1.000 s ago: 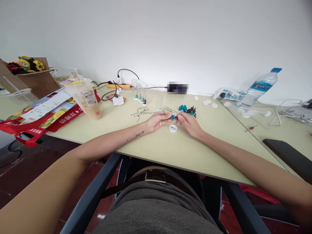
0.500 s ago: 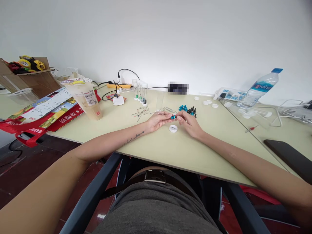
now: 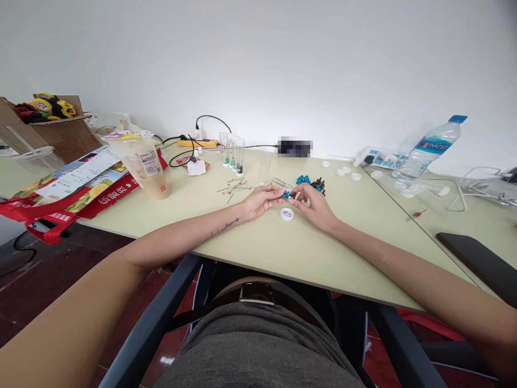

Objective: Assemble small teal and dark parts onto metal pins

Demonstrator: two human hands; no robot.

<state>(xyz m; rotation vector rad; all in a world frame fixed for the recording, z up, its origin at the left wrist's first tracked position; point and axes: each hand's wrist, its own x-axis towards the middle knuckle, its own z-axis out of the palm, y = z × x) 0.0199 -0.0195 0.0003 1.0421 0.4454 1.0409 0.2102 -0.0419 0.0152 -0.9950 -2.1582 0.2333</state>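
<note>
Above the table, my left hand (image 3: 260, 201) is closed, its thumb and fingertips pinching a small blue part (image 3: 286, 194) with a knob-like shape. My right hand (image 3: 314, 205) meets it from the right, thumb and forefinger pinched on a small dark part at the blue part's right end. The fingers partly cover both. Just below the fingertips lies a round white cap (image 3: 287, 214) with small bits in it. Behind my right hand are a pile of blue parts (image 3: 302, 179) and a pile of black screw-like parts (image 3: 320, 185).
Thin metal pins (image 3: 236, 187) lie scattered left of my hands. Clear tubes (image 3: 232, 151) stand behind them, near an upright clear tube (image 3: 265, 168). A drink cup (image 3: 141, 164) stands left; a water bottle (image 3: 432, 145), white caps (image 3: 356, 176) and a phone (image 3: 476, 264) are right.
My right hand's fingers have shifted slightly and arched, and a dark part now shows at their tips beside the blue part. My left hand stays almost still.
</note>
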